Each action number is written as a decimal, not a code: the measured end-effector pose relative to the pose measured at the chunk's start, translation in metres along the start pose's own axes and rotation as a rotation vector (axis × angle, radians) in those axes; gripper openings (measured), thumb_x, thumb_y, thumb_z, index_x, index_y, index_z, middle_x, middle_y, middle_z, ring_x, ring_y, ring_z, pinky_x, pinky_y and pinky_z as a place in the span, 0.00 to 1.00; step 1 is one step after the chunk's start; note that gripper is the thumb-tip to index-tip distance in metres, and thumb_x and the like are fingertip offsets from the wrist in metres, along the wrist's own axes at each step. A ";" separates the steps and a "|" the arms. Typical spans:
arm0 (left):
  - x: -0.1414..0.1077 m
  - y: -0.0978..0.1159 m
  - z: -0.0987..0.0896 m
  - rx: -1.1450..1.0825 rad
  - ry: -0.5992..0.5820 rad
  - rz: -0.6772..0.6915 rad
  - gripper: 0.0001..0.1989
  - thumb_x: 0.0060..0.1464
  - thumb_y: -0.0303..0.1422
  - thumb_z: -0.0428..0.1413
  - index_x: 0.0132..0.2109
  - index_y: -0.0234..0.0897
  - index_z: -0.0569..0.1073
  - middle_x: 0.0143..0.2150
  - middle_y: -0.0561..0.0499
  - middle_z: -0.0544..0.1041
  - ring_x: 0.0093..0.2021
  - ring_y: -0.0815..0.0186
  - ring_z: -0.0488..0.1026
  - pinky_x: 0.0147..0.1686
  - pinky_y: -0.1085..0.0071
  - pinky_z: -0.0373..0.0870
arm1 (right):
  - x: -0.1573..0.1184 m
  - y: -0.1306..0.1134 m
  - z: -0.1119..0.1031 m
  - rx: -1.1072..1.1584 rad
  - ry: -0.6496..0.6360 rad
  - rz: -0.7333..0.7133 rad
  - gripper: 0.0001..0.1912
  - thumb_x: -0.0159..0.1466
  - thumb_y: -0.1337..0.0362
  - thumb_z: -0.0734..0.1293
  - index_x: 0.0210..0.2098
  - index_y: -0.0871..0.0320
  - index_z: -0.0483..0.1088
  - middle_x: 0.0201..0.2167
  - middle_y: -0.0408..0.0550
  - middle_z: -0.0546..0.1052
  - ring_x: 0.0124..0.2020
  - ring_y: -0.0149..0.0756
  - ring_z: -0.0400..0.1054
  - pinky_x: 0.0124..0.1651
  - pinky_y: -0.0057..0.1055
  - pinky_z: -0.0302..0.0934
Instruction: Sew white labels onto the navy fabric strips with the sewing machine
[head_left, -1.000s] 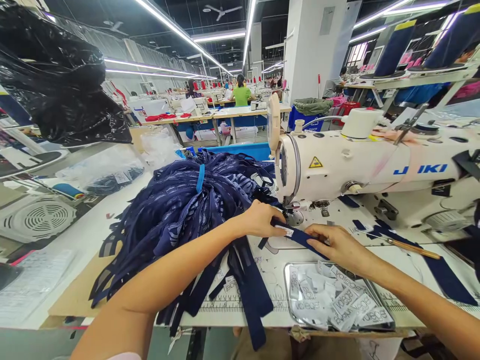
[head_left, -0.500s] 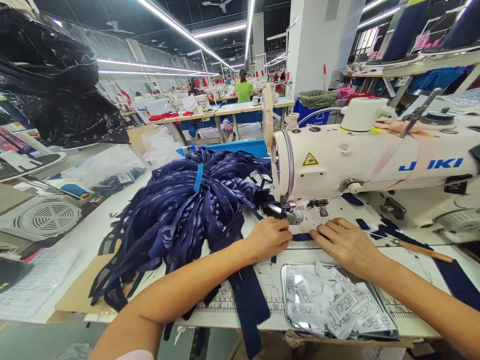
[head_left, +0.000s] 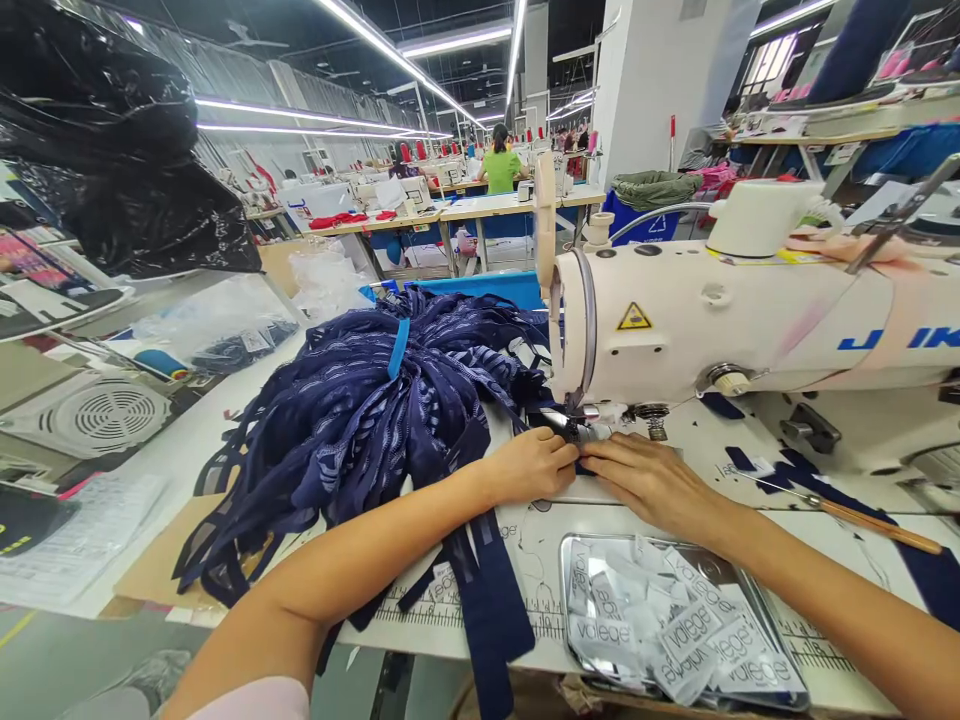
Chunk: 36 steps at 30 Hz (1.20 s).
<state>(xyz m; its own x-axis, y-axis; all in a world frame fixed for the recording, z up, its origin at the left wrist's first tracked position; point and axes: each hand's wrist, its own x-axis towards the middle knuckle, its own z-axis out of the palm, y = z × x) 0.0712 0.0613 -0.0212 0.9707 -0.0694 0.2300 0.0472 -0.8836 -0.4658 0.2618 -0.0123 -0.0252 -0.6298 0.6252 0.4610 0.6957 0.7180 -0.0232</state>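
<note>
My right hand [head_left: 656, 482] is closing the gap to my left hand [head_left: 531, 466], bringing both beside the sewing machine's [head_left: 675, 315] needle area. The navy strip [head_left: 591, 467] is lying mostly hidden beneath them. Right fingers are extending flat, left ones curling; I can't tell whether either is gripping. Both forearms are angling inward.

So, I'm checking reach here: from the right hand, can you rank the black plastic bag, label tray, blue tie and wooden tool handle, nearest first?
1. Label tray, just this side of the right hand.
2. Wooden tool handle, off to the right.
3. Blue tie, left, around the navy bundle.
4. Black plastic bag, far upper left.
</note>
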 end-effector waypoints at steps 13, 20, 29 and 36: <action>-0.002 0.001 0.002 -0.019 -0.006 -0.029 0.11 0.57 0.24 0.45 0.30 0.32 0.70 0.29 0.47 0.69 0.27 0.68 0.63 0.26 0.69 0.54 | -0.007 0.006 0.007 0.125 -0.016 -0.001 0.14 0.64 0.71 0.54 0.41 0.60 0.69 0.40 0.53 0.73 0.39 0.38 0.65 0.39 0.36 0.67; -0.001 0.004 -0.006 -0.140 0.020 -0.100 0.10 0.57 0.25 0.46 0.31 0.32 0.70 0.38 0.44 0.72 0.40 0.64 0.67 0.38 0.67 0.59 | -0.009 0.004 0.009 0.128 0.015 0.043 0.16 0.64 0.72 0.53 0.42 0.57 0.69 0.39 0.52 0.74 0.39 0.38 0.65 0.37 0.37 0.68; -0.007 0.006 -0.004 -0.215 -0.104 -0.225 0.09 0.57 0.26 0.45 0.38 0.31 0.70 0.38 0.43 0.73 0.39 0.63 0.70 0.39 0.67 0.62 | -0.010 0.002 0.009 0.019 -0.057 0.045 0.17 0.61 0.76 0.55 0.45 0.59 0.68 0.43 0.51 0.72 0.43 0.39 0.64 0.43 0.38 0.66; -0.010 -0.009 0.000 -0.166 -0.149 -0.251 0.10 0.58 0.28 0.45 0.41 0.31 0.69 0.37 0.45 0.74 0.38 0.64 0.71 0.38 0.67 0.61 | 0.001 0.009 0.022 -0.142 -0.022 0.067 0.19 0.58 0.79 0.54 0.43 0.60 0.69 0.43 0.53 0.73 0.43 0.40 0.66 0.38 0.37 0.68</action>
<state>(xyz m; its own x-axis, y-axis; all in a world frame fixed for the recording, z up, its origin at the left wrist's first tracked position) 0.0607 0.0700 -0.0193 0.9581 0.2175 0.1864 0.2619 -0.9289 -0.2619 0.2601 0.0016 -0.0444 -0.5867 0.6776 0.4434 0.7772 0.6249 0.0736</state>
